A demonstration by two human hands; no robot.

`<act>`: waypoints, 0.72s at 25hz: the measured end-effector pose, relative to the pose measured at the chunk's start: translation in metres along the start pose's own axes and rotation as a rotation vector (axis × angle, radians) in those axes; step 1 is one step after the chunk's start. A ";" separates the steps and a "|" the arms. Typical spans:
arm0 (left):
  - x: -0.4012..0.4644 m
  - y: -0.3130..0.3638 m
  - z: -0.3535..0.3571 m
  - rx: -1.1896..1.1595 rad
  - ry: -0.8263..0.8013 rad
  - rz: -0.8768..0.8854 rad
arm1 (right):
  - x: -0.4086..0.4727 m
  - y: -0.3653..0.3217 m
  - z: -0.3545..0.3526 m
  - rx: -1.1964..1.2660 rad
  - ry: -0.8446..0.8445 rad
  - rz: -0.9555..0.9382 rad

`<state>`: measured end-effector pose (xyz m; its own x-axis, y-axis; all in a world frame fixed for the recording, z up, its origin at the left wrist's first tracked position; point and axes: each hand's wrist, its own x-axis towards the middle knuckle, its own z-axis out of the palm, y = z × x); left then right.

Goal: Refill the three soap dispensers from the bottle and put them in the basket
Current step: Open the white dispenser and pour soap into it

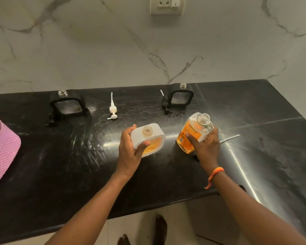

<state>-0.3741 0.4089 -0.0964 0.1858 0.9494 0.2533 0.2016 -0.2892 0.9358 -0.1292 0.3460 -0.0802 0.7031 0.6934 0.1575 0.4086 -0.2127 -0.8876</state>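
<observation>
A glossy black stone counter meets a white veined marble wall bearing a socket.

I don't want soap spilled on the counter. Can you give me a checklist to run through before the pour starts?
1. White dispenser mouth uncapped: ok.
2. Left hand gripping the dispenser: ok.
3. Refill bottle cap off, neck open: ok.
4. Right hand holding the bottle firmly: ok.
5. Bottle neck lined up over the dispenser mouth: not ok, they sit apart side by side.
6. Room left inside the dispenser: cannot tell; orange liquid shows through its window.
</observation>
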 end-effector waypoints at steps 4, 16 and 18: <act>-0.007 -0.023 -0.002 0.029 -0.056 -0.019 | -0.003 0.001 0.002 -0.006 -0.023 0.015; -0.013 -0.045 -0.006 0.099 -0.126 -0.030 | -0.010 0.003 0.008 -0.004 -0.039 0.062; -0.012 -0.046 -0.010 0.182 -0.116 0.002 | -0.009 0.002 0.008 0.006 -0.047 0.066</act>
<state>-0.3956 0.4120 -0.1397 0.2940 0.9313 0.2150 0.3693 -0.3181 0.8731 -0.1391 0.3443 -0.0869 0.7004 0.7095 0.0779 0.3583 -0.2551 -0.8981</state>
